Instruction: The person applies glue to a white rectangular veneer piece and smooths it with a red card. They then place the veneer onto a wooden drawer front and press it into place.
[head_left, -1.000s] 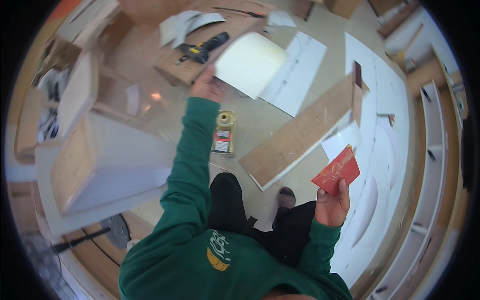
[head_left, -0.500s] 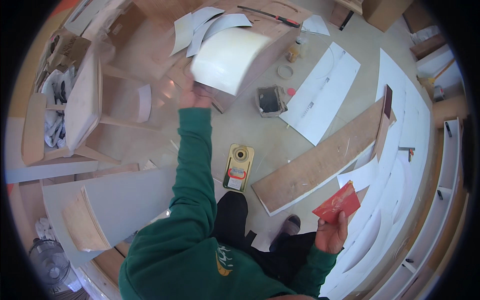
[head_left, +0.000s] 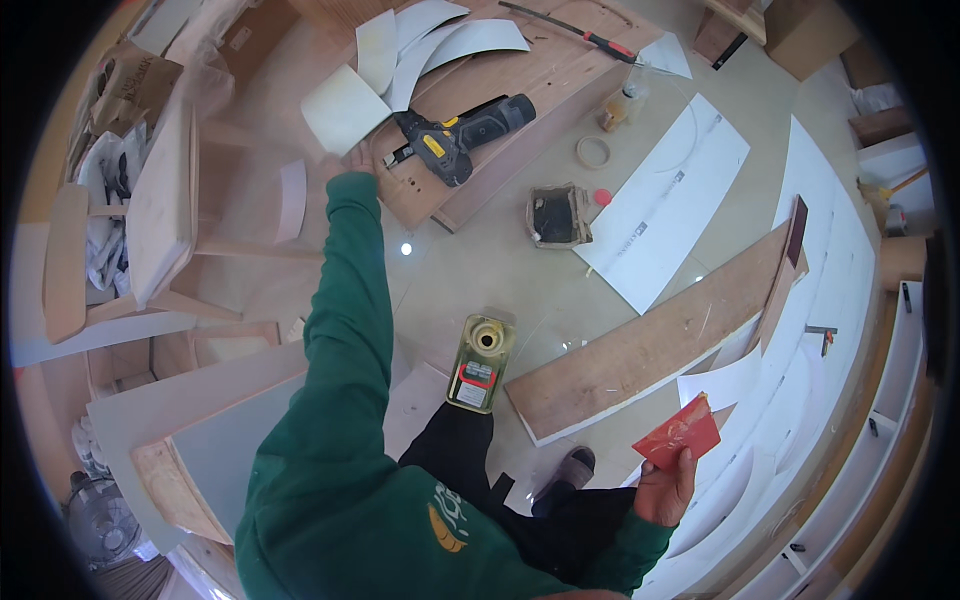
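At the left corner of the wooden bench (head_left: 560,70), my left hand (head_left: 350,165) is at the lower edge of a cream curved sheet (head_left: 345,108). Its fingers are small and partly hidden there, but they appear to grip that edge. Several other thin curved white pieces (head_left: 425,50) lie beside the sheet. A grey and black cordless drill (head_left: 455,140) rests on the bench to the right of this hand. At lower right, my right hand (head_left: 668,490) holds a flat red spreader (head_left: 682,436) with pale smears on it, thumb against its face.
A gold metal can (head_left: 482,365) with a red handle stands near my legs. Ahead are a dark-filled box (head_left: 560,215), a tape roll (head_left: 593,151) and a white panel (head_left: 665,200). A long brown board (head_left: 650,340) lies right; a chair-like wooden frame (head_left: 165,210) is left.
My left hand has carried the cream sheet left, from over the bench to beside the other curved pieces, uncovering the drill. My right hand still holds the red spreader.
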